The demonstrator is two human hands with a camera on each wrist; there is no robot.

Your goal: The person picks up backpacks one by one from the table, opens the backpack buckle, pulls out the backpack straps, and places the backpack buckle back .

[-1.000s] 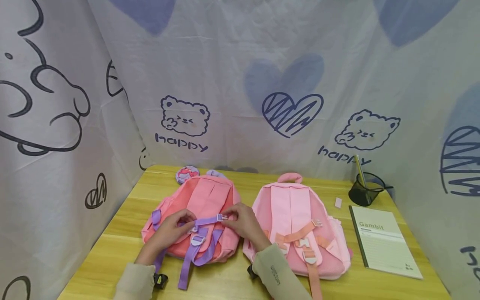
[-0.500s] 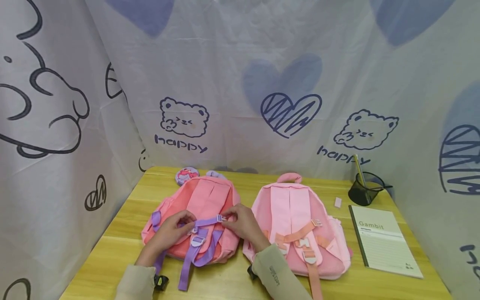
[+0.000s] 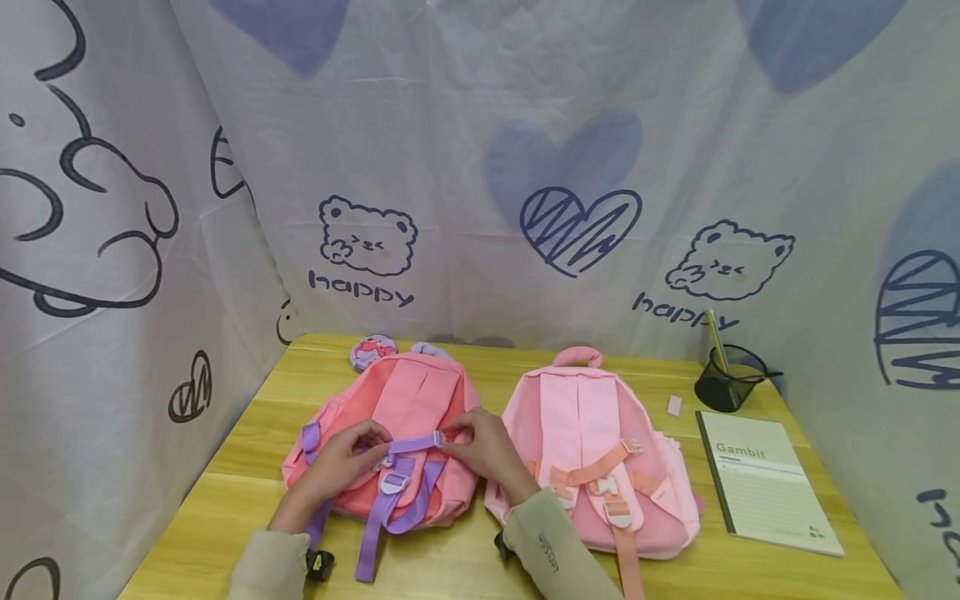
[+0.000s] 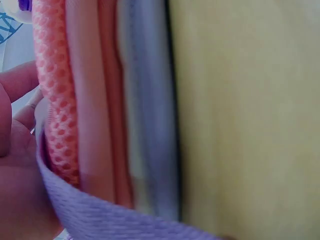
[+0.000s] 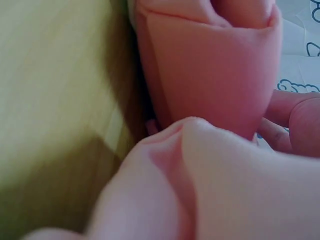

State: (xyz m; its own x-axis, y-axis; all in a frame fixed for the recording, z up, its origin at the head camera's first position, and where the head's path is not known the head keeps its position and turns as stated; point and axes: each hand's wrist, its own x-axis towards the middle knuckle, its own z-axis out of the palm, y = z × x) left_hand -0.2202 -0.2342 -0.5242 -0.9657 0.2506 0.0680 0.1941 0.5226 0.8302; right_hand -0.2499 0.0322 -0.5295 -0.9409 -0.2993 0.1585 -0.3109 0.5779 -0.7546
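A coral-pink backpack (image 3: pixel 420 379) lies with its strap side up on the table in the head view. Across it runs a purple chest strap (image 3: pixel 412 445). My left hand (image 3: pixel 345 457) pinches the strap's left end between thumb and forefinger. At its right end, my right hand (image 3: pixel 482 446) pinches a small buckle (image 3: pixel 438 438), mostly covered by the fingertips. A white strap adjuster (image 3: pixel 393 482) and loose purple webbing (image 3: pixel 367 550) hang below. The left wrist view shows the backpack's mesh edge (image 4: pixel 57 100) and a purple strap (image 4: pixel 120 220) close up.
A light pink backpack (image 3: pixel 558 400) with orange straps (image 3: pixel 600 465) lies to the right. Beyond it are an eraser (image 3: pixel 674 406), a black mesh pen holder (image 3: pixel 723 390) with a pencil (image 3: pixel 716 337), and a notebook (image 3: pixel 780 508). A round purple charm (image 3: pixel 371 352) lies behind the coral backpack.
Both hands stay nearly where they were. The right fingertips now cover more of the buckle at the strap's right end. The head view shifts very slightly.
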